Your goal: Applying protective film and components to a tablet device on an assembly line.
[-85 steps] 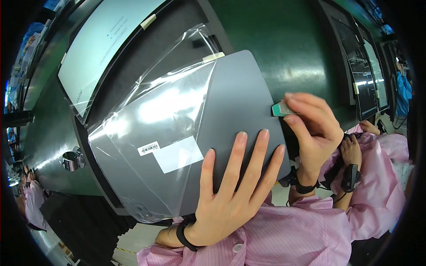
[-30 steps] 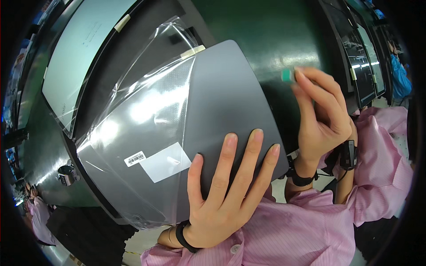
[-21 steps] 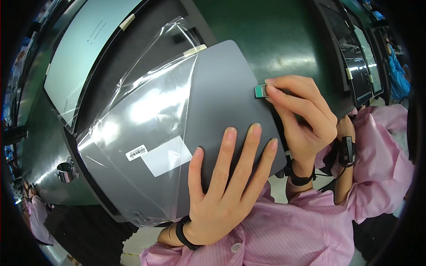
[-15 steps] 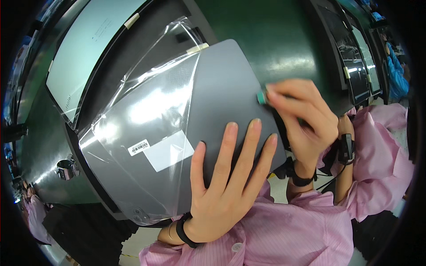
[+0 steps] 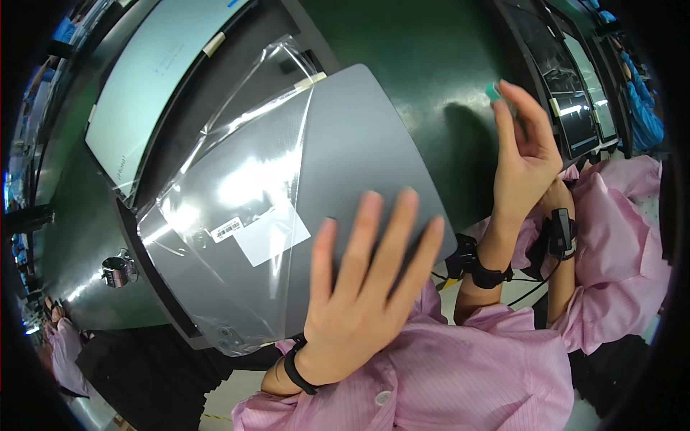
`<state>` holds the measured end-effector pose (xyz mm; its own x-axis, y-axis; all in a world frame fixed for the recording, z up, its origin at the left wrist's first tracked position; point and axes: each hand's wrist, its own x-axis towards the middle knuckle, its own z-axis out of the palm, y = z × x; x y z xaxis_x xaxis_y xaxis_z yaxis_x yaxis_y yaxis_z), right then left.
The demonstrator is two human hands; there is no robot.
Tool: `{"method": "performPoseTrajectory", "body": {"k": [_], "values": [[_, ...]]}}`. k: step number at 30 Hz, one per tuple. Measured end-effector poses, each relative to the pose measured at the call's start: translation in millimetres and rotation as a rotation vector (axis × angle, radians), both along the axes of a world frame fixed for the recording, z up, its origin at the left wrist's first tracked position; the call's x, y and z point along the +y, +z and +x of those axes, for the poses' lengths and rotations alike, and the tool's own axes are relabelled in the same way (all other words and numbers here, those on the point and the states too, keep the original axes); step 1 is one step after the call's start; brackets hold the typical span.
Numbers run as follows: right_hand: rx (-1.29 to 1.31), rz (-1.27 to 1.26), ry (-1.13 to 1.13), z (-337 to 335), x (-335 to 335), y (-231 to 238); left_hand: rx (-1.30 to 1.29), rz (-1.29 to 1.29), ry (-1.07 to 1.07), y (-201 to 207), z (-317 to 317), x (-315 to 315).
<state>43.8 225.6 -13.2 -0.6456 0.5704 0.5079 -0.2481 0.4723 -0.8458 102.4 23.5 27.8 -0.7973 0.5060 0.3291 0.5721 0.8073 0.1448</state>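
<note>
A grey tablet (image 5: 352, 136) lies back side up, its camera bump (image 5: 227, 335) at the lower left corner. Clear plastic film (image 5: 223, 151) covers its left part and sticks out past the far edge. Under the film are a white blank label (image 5: 273, 235) and a small barcode sticker (image 5: 227, 229). My left hand (image 5: 359, 302) is spread flat over the tablet's near right part, fingers apart. Away from the tablet's right edge, my right hand (image 5: 528, 144) pinches a small green piece (image 5: 493, 91), perhaps a tab or tape, between thumb and forefinger.
Left of the tablet is a lit tablet screen (image 5: 154, 79) in a dark tray (image 5: 237, 65) with beige tape pieces. More dark tablets (image 5: 568, 86) lie at the far right. A metal fitting (image 5: 118, 269) stands on the green table (image 5: 402, 50). A co-worker's pink sleeve (image 5: 611, 251) is at the right.
My right hand has moved away from the tablet's right edge, up and to the right, with the green piece. The tablet appears slightly shifted in view; my left hand stays over it.
</note>
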Motion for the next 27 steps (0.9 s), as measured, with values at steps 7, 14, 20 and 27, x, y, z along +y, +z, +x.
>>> {"method": "performPoseTrajectory", "body": {"k": [7, 14, 20, 27], "values": [[-0.24, 0.442, -0.089, 14, 2, 10, -0.38, 0.117, -0.549, 69, 30, -75], [-0.19, 0.306, -0.03, 21, 16, 2, -0.334, -0.155, -0.394, 166, 1, -104], [-0.266, 0.328, -0.074, 13, 19, 1, -0.351, -0.209, -0.074, 225, -193, -117], [-0.177, -0.149, 0.027, 10, 13, 10, -0.411, -0.159, 0.289, 109, -394, -136]]}}
